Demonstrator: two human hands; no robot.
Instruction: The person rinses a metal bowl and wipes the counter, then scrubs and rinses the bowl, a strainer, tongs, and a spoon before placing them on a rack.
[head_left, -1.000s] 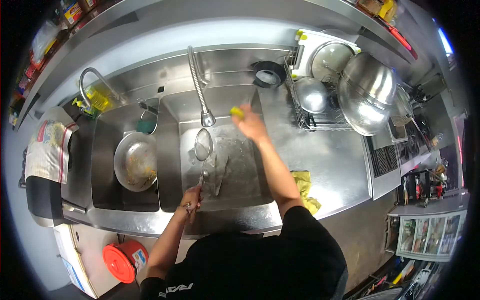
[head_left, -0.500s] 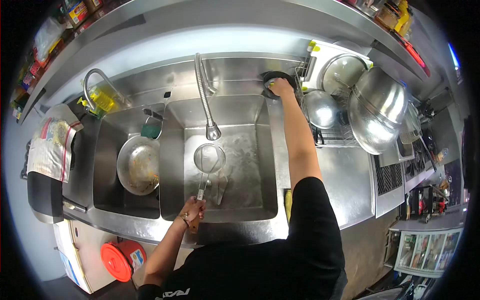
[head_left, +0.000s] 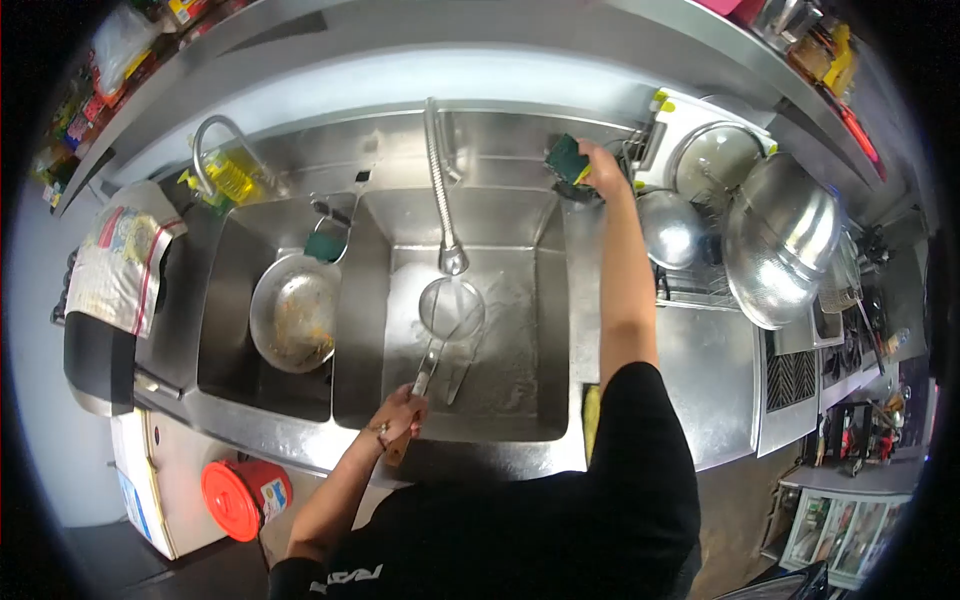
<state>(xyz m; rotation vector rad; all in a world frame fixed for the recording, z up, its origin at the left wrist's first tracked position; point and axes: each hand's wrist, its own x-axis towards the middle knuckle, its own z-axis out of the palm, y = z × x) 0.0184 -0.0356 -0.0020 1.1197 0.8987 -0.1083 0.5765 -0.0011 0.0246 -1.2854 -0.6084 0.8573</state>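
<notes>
My left hand [head_left: 403, 412] is closed around the wooden handle of a round mesh strainer [head_left: 451, 308], held over the right sink basin [head_left: 510, 400]. Beneath the strainer, a knife-like blade [head_left: 462, 378] lies on the wet basin floor. At the back right of the sink, my right hand [head_left: 603, 172] grips a sponge [head_left: 568, 160] with a dark green scouring side and a yellow edge. The sponge is raised over a dark bowl [head_left: 578, 192], mostly hidden behind it and the hand. The spring faucet [head_left: 452, 258] hangs just above the strainer.
In the left basin sits a soiled metal pan [head_left: 293, 312] near another green scouring pad [head_left: 324, 246]. A yellow soap bottle [head_left: 230, 180] stands behind. To the right, a dish rack holds a metal bowl [head_left: 668, 230], a glass lid [head_left: 715, 160] and large metal bowls [head_left: 785, 240].
My right hand has lifted the sponge up from the dark bowl. My left hand still holds the strainer over the basin. The whole view has shifted slightly.
</notes>
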